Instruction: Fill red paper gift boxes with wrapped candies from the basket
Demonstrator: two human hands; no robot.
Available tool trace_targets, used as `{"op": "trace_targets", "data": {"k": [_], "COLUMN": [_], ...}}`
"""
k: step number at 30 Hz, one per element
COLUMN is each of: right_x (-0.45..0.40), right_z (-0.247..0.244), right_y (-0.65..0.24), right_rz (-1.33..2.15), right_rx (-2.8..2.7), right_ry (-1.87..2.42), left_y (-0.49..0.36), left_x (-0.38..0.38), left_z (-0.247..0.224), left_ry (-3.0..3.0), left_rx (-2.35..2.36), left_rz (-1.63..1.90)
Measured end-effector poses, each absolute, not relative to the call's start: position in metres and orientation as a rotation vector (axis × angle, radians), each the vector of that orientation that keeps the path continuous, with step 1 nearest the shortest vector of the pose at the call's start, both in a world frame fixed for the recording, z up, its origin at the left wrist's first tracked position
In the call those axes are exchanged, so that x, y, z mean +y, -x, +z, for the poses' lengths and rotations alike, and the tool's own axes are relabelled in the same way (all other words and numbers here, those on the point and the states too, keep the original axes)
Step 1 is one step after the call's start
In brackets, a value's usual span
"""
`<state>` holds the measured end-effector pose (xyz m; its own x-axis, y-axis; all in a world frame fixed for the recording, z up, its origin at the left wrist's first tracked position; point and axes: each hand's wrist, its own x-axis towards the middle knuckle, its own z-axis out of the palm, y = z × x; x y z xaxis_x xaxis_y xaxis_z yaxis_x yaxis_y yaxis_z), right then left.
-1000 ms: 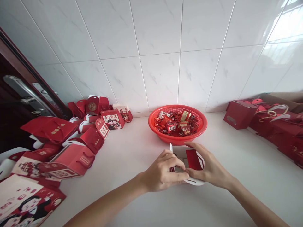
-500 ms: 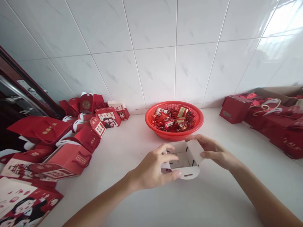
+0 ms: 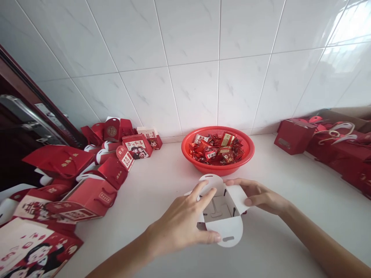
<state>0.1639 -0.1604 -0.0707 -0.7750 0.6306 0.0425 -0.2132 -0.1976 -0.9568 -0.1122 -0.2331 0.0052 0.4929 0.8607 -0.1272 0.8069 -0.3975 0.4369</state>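
A small paper gift box (image 3: 222, 210) lies on the white table with its top open, white inside. Its far and near flaps are folded outward, each with a slot, and dark cord ends show on the inner walls. My left hand (image 3: 188, 220) is over the box's left side with fingers spread, the thumb touching the near flap. On the right, my right hand (image 3: 262, 195) pinches the right flap between thumb and fingers. Just beyond the box stands a red plastic basket (image 3: 188, 160) full of wrapped candies (image 3: 213, 150).
Red gift boxes (image 3: 84, 199) crowd the left side, several with cord handles and printed figures. More red boxes (image 3: 295, 135) stand at the right beside a cardboard carton (image 3: 340, 116). A tiled wall (image 3: 194, 92) closes off the back; a dark door with a metal handle (image 3: 17, 106) is at far left.
The box's far flap now stands out backward and the near flap has folded down toward me. My left hand has shifted slightly nearer to me. The view has moved slightly.
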Motion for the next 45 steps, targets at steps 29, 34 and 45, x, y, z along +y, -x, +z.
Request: {"op": "trace_targets", "data": {"k": [29,34,45], "right_x": [-0.157,-0.153,-0.117], "right_z": [-0.064,-0.054,-0.007], "right_y": [-0.147,-0.156,-0.176], "right_rz": [1.866,1.623,0.821], "right_rx": [-1.399,-1.489,-1.579], "right_ry": [0.629,0.785,1.012], "left_y": [0.119,0.102,0.109], "left_x": [-0.197,-0.208,-0.174], "left_z": [-0.004,-0.002,0.035], "left_ry": [-2.318,-2.385,-2.467], "left_rx": [1.217,1.337,1.359], "left_rz": [0.238,0.292,0.782]}}
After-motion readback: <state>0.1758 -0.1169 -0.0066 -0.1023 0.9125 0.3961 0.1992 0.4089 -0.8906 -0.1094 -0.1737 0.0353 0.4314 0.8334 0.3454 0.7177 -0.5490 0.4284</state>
